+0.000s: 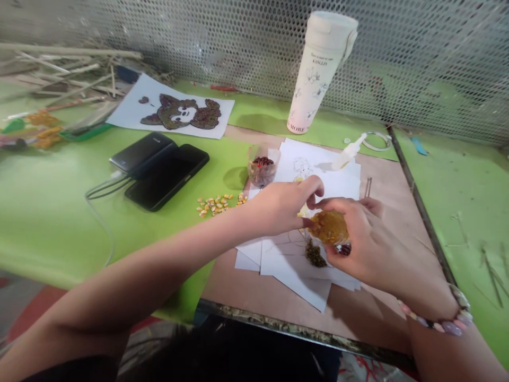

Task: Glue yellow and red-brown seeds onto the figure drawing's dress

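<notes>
My right hand (360, 231) is wrapped round a small clear cup of yellow grains (331, 227), tipped on its side above the paper. At the cup's mouth is my left hand (284, 208), its forefinger curled and its thumb reaching the grains; thumb and finger are apart, with nothing visible gripped between them. Below lies a drawing sheet (286, 252), partly covered by both hands, with some yellow on its figure. A small heap of dark green beans (315, 253) rests on the sheet. Close to my left wrist stands a clear cup of dark red beans (263, 165).
Corn kernels (214, 205) lie left of the papers. A glue bottle (350, 153) and a tall white tumbler (320, 74) stand behind. Farther left are a phone (167, 178), a power bank (143, 153), a finished seed picture (181, 112) and dry stalks (75, 74).
</notes>
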Available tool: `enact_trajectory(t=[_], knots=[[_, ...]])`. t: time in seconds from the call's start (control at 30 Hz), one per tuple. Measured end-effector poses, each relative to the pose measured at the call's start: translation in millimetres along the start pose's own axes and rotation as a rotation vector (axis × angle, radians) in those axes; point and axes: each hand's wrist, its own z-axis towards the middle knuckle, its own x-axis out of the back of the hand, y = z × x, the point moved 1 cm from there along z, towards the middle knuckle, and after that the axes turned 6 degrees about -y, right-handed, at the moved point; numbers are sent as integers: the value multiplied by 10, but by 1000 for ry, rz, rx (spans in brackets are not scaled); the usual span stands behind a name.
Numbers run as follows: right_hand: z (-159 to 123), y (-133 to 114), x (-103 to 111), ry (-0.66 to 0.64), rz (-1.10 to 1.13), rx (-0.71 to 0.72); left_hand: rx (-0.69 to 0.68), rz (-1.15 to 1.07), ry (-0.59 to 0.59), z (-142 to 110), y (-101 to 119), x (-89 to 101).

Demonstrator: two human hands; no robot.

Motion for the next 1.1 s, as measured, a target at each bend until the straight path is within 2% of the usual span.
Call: enact_trajectory(t=[0.27, 0.7, 1.1], knots=[[-2, 16, -65, -5, 31, 8, -27, 135, 1, 39, -15, -40], [-9, 18, -141, -29, 96, -6, -47, 193, -4, 45, -14, -89], [34, -14, -84, -87, 51, -12, -47, 250, -3, 49, -30, -119]])
